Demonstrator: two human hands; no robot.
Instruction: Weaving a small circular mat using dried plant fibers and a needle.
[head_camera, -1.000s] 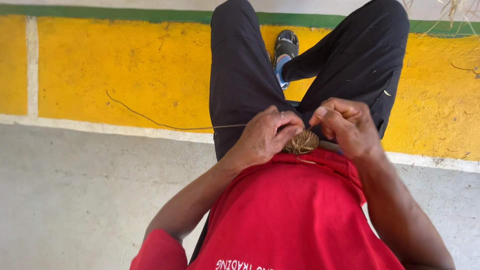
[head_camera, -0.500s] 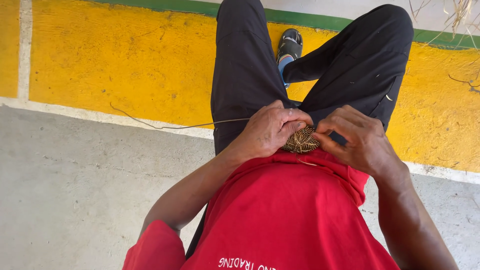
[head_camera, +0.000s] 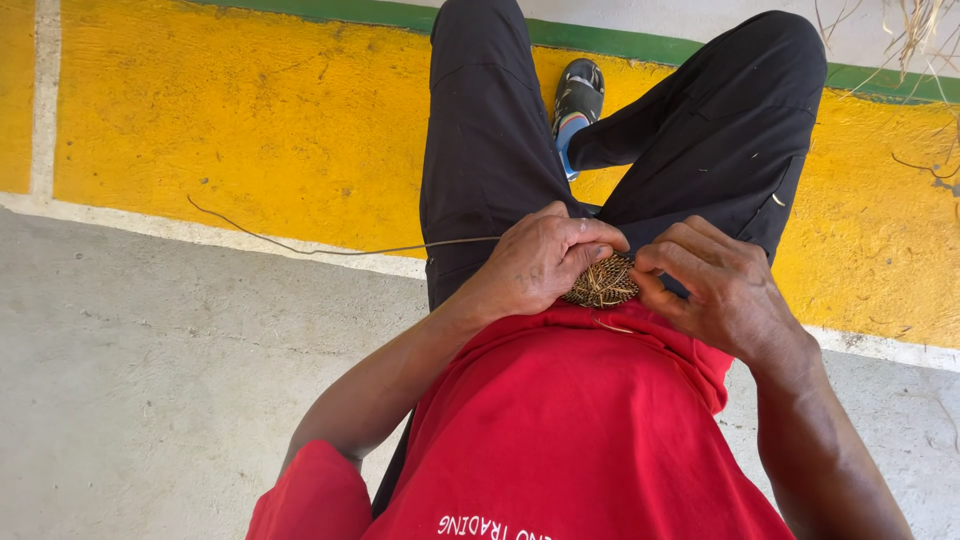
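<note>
Small woven disc (head_camera: 600, 283) of brown and pale fibre, held at the lap against the hem of a red shirt (head_camera: 580, 430). Left hand (head_camera: 540, 262): fingers closed over the disc's left edge. Right hand (head_camera: 715, 290): fingers pinched together on its right rim. A long loose strand (head_camera: 330, 250) trails left over the yellow-painted floor (head_camera: 250, 120). Risk, as judged: the free strand may snag or slacken, loosening the coil, should either grip ease; the thin fibre may also snap if pulled hard.

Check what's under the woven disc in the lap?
The woven disc sits over the red shirt hem and black trousers. Left hand and right hand cover its edges; its underside is hidden.
</note>
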